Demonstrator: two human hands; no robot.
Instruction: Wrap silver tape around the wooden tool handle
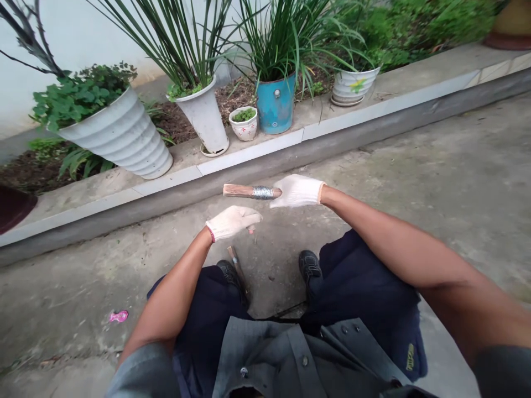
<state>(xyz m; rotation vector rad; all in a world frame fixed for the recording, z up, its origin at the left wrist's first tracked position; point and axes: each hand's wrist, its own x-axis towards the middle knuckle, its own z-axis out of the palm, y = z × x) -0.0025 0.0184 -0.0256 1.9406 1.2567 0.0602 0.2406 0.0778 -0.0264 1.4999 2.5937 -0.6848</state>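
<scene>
Concrete yard floor [415,182] below: my right hand [297,190] grips the wooden handle [249,192] by one end, left hand [232,221] loosely curled, empty; handle may slip, hitting my shoe [309,265].

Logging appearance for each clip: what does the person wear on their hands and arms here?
Both the left hand and the right hand wear white knit work gloves. The left glove has a red or pink trim at the cuff; the right cuff shows an orange edge. The forearms are bare below short grey sleeves, which belong to a grey buttoned shirt.
</scene>
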